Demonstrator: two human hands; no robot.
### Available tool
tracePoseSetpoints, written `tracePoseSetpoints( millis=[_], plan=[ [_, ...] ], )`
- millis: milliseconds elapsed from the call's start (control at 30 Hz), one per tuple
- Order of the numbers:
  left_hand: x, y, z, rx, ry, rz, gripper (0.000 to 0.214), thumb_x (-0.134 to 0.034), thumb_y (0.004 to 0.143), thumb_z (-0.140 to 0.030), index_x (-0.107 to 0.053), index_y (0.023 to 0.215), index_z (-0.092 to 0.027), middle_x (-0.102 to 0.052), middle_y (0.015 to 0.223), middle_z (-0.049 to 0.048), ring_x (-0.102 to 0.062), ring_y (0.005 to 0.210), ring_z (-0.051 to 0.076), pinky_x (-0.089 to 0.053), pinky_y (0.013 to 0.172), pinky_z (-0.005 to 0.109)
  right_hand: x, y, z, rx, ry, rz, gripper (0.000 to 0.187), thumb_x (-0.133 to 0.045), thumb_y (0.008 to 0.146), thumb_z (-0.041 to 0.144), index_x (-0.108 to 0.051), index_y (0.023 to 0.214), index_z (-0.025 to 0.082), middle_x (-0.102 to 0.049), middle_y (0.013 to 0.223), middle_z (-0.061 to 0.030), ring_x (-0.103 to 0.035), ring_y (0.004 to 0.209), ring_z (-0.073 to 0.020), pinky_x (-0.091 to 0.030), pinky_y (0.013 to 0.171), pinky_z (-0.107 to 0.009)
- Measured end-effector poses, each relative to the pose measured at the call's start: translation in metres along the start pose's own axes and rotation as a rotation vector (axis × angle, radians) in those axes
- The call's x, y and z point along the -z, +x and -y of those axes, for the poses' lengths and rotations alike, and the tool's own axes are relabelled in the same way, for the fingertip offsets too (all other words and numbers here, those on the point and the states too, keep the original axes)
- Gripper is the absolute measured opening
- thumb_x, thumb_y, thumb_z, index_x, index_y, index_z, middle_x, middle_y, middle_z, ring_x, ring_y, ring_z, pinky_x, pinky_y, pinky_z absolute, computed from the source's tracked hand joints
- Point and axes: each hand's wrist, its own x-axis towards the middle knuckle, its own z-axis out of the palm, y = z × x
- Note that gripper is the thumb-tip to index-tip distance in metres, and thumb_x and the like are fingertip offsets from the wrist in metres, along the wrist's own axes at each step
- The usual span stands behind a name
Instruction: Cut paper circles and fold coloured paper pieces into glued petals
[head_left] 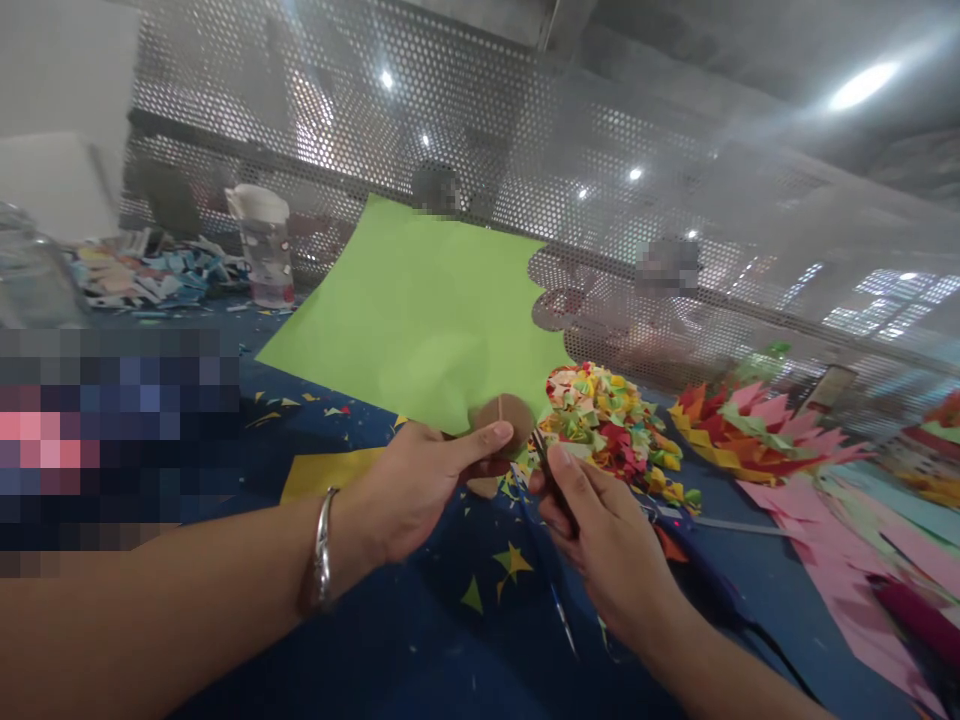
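Note:
A large light green paper sheet (427,300) stands tilted up above the table, its right edge cut into scallops. My left hand (420,480) pinches its lower corner together with a round brown disc (508,412), the thumb lying over the disc. Wrapped round a pair of dark scissors (546,456), my right hand (589,510) holds the blades beside the disc's right edge. Whether the blades touch the paper is hard to make out. A yellow paper (322,474) lies under my left forearm's side of the sheet.
A heap of small coloured paper pieces (615,425) sits behind my right hand. Pointed paper stacks (765,430) and pink sheets (817,570) lie right. A blue pen-like stick (551,580) and scraps (514,562) lie in front. A clear cup (262,250) stands back left.

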Motion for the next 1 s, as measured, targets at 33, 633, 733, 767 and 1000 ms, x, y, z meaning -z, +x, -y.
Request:
tracePoseSetpoints(
  millis=[33, 633, 733, 767, 1000],
  plan=[
    [0.0, -0.001, 0.0, 0.025, 0.01, 0.013, 0.016, -0.078, 0.074, -0.024, -0.072, 0.068, -0.01, -0.065, 0.068, 0.0026, -0.061, 0.068, 0.013, -0.049, 0.067, 0.025, -0.001, 0.0, 0.0, -0.003, 0.004, -0.002, 0.049, -0.053, 0.087, 0.065, -0.053, 0.074, 0.018, -0.031, 0.049, 0.0097, -0.022, 0.039, -0.0042, -0.013, 0.037, -0.019],
    [-0.005, -0.008, 0.002, 0.065, 0.063, 0.009, 0.019, -0.084, 0.067, -0.028, -0.073, 0.062, -0.014, -0.064, 0.059, 0.0, -0.057, 0.062, 0.011, -0.046, 0.067, 0.023, -0.003, -0.002, -0.001, 0.036, 0.193, -0.018, 0.044, -0.064, 0.085, 0.054, -0.04, 0.067, 0.021, -0.027, 0.051, 0.01, -0.021, 0.043, -0.006, -0.015, 0.038, -0.02],
    [-0.005, -0.008, 0.002, 0.077, 0.044, 0.021, 0.017, -0.084, 0.068, -0.029, -0.075, 0.066, -0.014, -0.065, 0.059, -0.0002, -0.058, 0.061, 0.01, -0.047, 0.068, 0.023, -0.003, -0.002, 0.0, 0.021, 0.175, -0.029, 0.047, -0.063, 0.085, 0.056, -0.038, 0.066, 0.021, -0.026, 0.05, 0.0103, -0.02, 0.042, -0.0055, -0.014, 0.038, -0.019],
    [-0.005, -0.008, 0.002, 0.082, 0.043, 0.017, 0.018, -0.084, 0.068, -0.029, -0.075, 0.067, -0.014, -0.065, 0.059, -0.0001, -0.058, 0.061, 0.01, -0.047, 0.067, 0.023, -0.004, -0.002, 0.001, 0.019, 0.172, -0.037, 0.047, -0.064, 0.084, 0.056, -0.038, 0.065, 0.021, -0.026, 0.05, 0.0103, -0.021, 0.042, -0.0053, -0.014, 0.038, -0.019],
    [-0.007, -0.011, -0.001, 0.14, 0.128, -0.073, 0.018, -0.085, 0.065, -0.031, -0.074, 0.064, -0.016, -0.058, 0.047, -0.0038, -0.051, 0.048, 0.009, -0.044, 0.057, 0.024, -0.005, -0.002, 0.005, 0.029, 0.162, -0.057, 0.047, -0.069, 0.079, 0.056, -0.042, 0.064, 0.021, -0.027, 0.05, 0.0099, -0.022, 0.042, -0.0052, -0.015, 0.038, -0.018]
  ],
)
